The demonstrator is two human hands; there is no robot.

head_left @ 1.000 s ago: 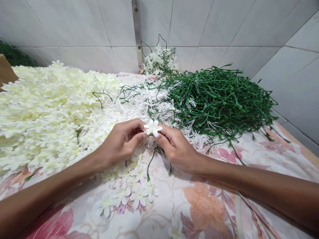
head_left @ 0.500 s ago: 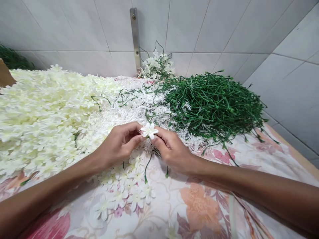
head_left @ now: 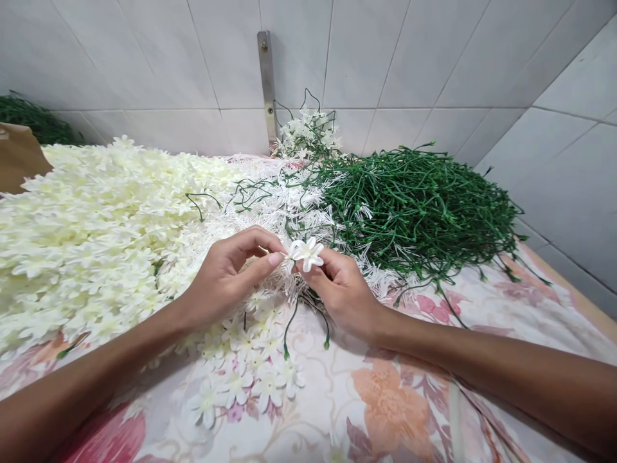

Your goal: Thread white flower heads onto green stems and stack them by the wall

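Observation:
Near the centre, my right hand (head_left: 344, 289) pinches a small white flower (head_left: 307, 254) with its thumb and fingers. My left hand (head_left: 236, 270) is closed in a pinch just left of the flower, its fingertips on thin white strands beside the petals. Below and behind both hands lies a heap of white stamen-like strands (head_left: 260, 212). Green stems (head_left: 414, 206) are piled to the right, and a large mound of cream-white flower heads (head_left: 106, 225) spreads on the left. A few loose flower heads (head_left: 267, 382) lie in front of my left hand.
A floral cloth (head_left: 390, 399) covers the table. Assembled white flowers with green stems (head_left: 308, 135) stand against the tiled wall (head_left: 366, 58), beside a metal bracket (head_left: 267, 77). Brown cardboard (head_left: 19, 157) and more green stems (head_left: 38, 119) are at the far left.
The flower has shifted slightly right with my right hand and is tilted differently. My left fingertips have moved off the petals to the strands beside them. The view has moved slightly.

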